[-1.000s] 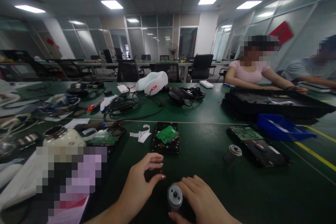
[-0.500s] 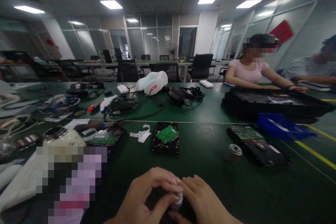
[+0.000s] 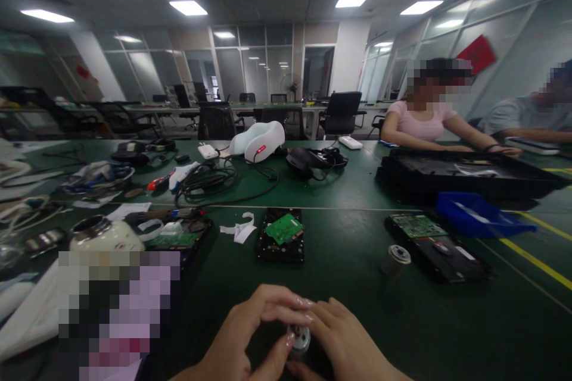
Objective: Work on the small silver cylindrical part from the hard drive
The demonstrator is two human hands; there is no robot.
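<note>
Low in the middle of the view, a small metal motor (image 3: 300,339) with a round silver end sits between my two hands. My left hand (image 3: 250,333) is closed about it, thumb pressed at its near side and fingers arched over its top. Curled round the far and right sides is my right hand (image 3: 344,339), its fingertips meeting the left ones. The lower part of the motor is hidden. A similar metal motor (image 3: 397,261) stands upright on the green table to the right. Straight ahead lies a black hard drive (image 3: 281,253) with a loose green circuit board (image 3: 284,228) on top.
Another hard drive (image 3: 460,259) lies right, near a blue bin (image 3: 482,217) and a black tray (image 3: 469,181) where a person (image 3: 422,122) sits. Left are a cream pot (image 3: 107,238), a third drive (image 3: 183,241) and paper scraps (image 3: 241,229). Black cables (image 3: 210,178) and a neck pillow (image 3: 259,143) lie beyond.
My left thumb and fingers have shifted slightly, and more of the motor's round end shows between my hands. The things on the table stay in place.
</note>
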